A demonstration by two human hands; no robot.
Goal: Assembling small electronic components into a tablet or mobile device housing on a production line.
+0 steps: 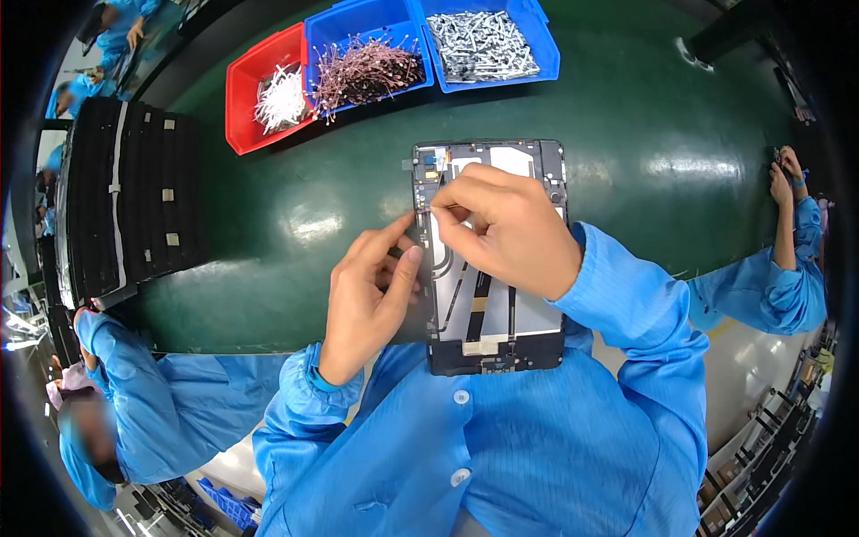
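An opened tablet (540, 324) lies on the green bench in front of me, its inside showing white panels, black flex strips and small parts along the left edge. My right hand (510, 228) is over its upper middle, thumb and index finger pinched at the left edge. Whatever sits between those fingertips is too small to name. My left hand (367, 282) rests beside the tablet's left side, fingers apart and curved, the index fingertip touching or very near the edge. Nothing shows in its grasp.
Past the tablet stand a red bin (240, 103) of white strips, a blue bin (362, 16) of thin copper-coloured wired parts and another blue bin (548, 63) of silvery parts. Stacked black trays (134, 192) rise at left. Co-workers in blue sit at both sides; one hand (783, 179) shows at right.
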